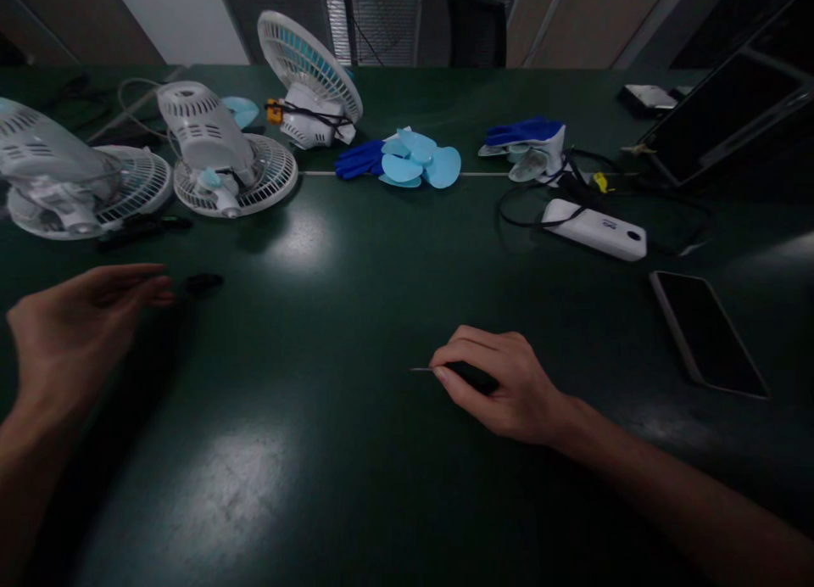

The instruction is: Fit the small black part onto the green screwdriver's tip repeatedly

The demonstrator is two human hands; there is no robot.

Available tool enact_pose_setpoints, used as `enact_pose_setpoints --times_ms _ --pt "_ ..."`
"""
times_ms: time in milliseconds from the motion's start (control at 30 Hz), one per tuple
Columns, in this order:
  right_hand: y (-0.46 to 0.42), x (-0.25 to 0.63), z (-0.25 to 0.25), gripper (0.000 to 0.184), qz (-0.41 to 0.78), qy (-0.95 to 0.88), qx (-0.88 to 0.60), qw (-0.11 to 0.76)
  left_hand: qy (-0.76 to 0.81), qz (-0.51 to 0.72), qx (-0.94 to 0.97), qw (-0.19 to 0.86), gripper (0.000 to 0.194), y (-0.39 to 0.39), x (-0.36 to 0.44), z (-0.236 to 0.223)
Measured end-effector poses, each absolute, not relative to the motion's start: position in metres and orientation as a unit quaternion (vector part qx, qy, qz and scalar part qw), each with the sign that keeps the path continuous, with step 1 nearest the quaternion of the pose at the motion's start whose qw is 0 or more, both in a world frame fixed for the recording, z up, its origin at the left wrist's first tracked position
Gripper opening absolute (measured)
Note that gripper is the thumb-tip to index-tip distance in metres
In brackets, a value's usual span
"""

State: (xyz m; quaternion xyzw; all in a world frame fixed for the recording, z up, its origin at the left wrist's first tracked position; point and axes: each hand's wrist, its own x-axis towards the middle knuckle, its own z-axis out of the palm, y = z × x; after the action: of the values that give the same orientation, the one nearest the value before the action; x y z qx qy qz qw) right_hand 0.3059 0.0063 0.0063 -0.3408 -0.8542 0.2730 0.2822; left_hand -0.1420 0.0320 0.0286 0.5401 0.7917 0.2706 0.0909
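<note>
My right hand (502,383) rests on the dark green table (356,451) near the middle. Its fingers are curled around a thin tool with a dark handle (474,375), and a slim metal tip (420,369) pokes out to the left. My left hand (82,320) hovers at the left, fingers stretched out together and holding nothing. Just past its fingertips lies a small black part (203,282). Behind it stand two white fans lying face down (232,159) (60,180).
A third white fan (311,78) stands at the back. Light blue fan blades (416,161) lie beside blue gloves (359,159) (527,142). At the right are a white power bank (598,231) with black cables, a phone (705,332) and a tablet (725,116).
</note>
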Motion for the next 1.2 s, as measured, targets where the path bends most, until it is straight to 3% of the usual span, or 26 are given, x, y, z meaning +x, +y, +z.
enact_pose_setpoints --times_ms 467,867,1200 --pt "0.007 0.305 0.008 0.013 0.277 -0.855 -0.34 0.277 0.704 0.222 0.674 -0.025 0.036 0.043 -0.124 0.013" --pt "0.007 0.306 0.007 0.012 0.277 -0.856 -0.34 0.275 0.76 0.305 0.538 0.2 0.043 0.047 -0.13 0.022" --pt "0.007 0.305 0.008 0.013 0.274 -0.857 -0.339 0.274 0.79 0.27 0.475 0.278 0.048 0.069 -0.148 0.02"
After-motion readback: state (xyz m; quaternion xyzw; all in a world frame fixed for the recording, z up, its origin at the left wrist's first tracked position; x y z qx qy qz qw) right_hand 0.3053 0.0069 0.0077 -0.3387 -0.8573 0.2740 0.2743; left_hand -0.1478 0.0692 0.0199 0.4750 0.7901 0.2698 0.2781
